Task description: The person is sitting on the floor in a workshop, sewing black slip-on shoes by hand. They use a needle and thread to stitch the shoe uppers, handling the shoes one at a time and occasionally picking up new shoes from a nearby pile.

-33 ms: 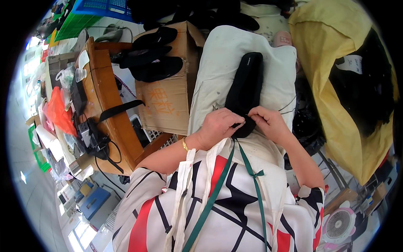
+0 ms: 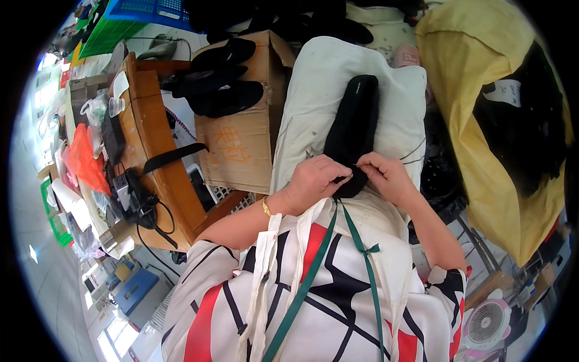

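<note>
A black cloth shoe (image 2: 351, 120) lies lengthwise on a white padded cloth (image 2: 301, 102) over my lap. Its far end points away from me, and its near end is between my hands. My left hand (image 2: 315, 183) is closed, thumb and finger pinching the shoe's edge at the near left. Across from it, my right hand (image 2: 389, 179) is pinched at the shoe's right edge. Whatever sits between the right fingertips is too small to make out. Green apron strings (image 2: 356, 232) hang below the shoe.
To the left, a cardboard box (image 2: 235, 142) carries several black shoes (image 2: 228, 99) beside a wooden table (image 2: 160, 145). On the right stands a yellow sack (image 2: 464, 139) with dark items inside. A fan (image 2: 486, 323) is at the lower right, a blue crate (image 2: 160, 13) at the upper left.
</note>
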The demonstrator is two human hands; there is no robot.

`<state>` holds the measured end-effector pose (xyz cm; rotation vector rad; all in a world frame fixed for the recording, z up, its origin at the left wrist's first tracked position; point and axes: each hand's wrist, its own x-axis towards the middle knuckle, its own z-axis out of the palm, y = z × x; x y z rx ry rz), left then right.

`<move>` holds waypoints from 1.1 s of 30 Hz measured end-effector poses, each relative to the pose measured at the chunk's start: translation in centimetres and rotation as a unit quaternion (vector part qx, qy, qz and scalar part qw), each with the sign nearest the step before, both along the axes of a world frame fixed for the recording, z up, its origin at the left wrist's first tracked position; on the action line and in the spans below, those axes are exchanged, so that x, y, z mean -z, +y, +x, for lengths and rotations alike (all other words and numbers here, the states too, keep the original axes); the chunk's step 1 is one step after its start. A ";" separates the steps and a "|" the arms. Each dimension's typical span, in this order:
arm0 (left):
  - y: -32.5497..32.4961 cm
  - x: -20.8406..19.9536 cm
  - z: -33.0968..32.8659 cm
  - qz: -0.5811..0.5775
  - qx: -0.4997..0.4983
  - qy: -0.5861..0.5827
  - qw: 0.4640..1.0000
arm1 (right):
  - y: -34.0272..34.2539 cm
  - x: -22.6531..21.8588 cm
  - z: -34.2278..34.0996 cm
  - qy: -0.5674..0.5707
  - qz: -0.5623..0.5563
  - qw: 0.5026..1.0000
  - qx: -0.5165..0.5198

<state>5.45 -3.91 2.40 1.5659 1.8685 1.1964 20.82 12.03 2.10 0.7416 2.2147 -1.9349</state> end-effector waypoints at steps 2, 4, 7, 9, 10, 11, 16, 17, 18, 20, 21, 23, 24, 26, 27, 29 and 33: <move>0.0 0.1 0.1 0.001 -0.004 -0.011 1.000 | -0.1 0.2 0.0 0.006 -0.004 1.000 0.005; 0.2 0.0 0.2 0.004 -0.004 -0.015 1.000 | -0.2 0.2 -0.2 0.015 0.001 1.000 0.010; 0.4 -0.1 0.4 -0.005 0.003 -0.008 1.000 | 0.1 0.0 -0.3 -0.016 0.024 0.999 -0.027; 0.6 -0.2 0.6 -0.011 0.003 0.016 1.000 | -0.3 -0.4 -1.0 -0.028 0.048 0.998 -0.011; 0.9 -0.5 0.3 -0.009 -0.002 0.036 0.999 | 0.0 -0.5 -2.0 -0.025 0.065 0.998 -0.008; 0.8 -0.4 0.3 -0.027 0.015 0.072 0.997 | 0.1 -0.7 -2.3 -0.033 0.077 0.996 -0.019; -0.8 -1.1 0.0 -0.047 0.071 0.181 0.980 | 0.3 -3.2 -3.8 0.022 0.176 0.979 -0.103; -1.0 -0.9 -0.1 -0.018 0.082 0.191 0.978 | 0.3 -3.9 -4.2 0.071 0.221 0.968 -0.093; -0.9 -0.8 -0.3 -0.020 0.103 0.222 0.969 | 0.2 -4.9 -4.7 0.063 0.229 0.969 -0.070; -0.9 -1.1 0.0 0.023 0.099 0.239 0.966 | 0.0 -4.4 -4.8 0.055 0.197 0.972 -0.114; -1.2 -1.2 -0.3 0.029 0.097 0.255 0.962 | -0.1 -4.3 -5.2 0.052 0.182 0.974 -0.127; -1.2 -1.1 0.0 0.033 0.098 0.271 0.957 | -0.3 -3.6 -5.1 0.022 0.144 0.980 -0.138; -1.0 -1.1 -0.5 0.030 0.099 0.281 0.954 | -0.2 -2.9 -5.5 0.076 0.168 0.973 -0.137; -0.3 -0.2 -0.4 0.039 0.097 0.279 0.955 | 0.4 -0.5 -5.0 0.150 0.216 0.958 -0.116; -0.1 -0.4 -0.4 0.055 0.084 0.284 0.954 | 0.5 0.9 -4.8 0.113 0.132 0.983 -0.056; 0.0 -0.9 -0.4 0.005 0.085 0.247 0.965 | 1.8 0.3 -5.3 -0.006 -0.120 0.987 0.105; 0.7 -1.2 -0.1 -0.046 0.019 0.125 0.991 | 5.6 -2.2 -3.6 0.038 -0.298 0.917 0.261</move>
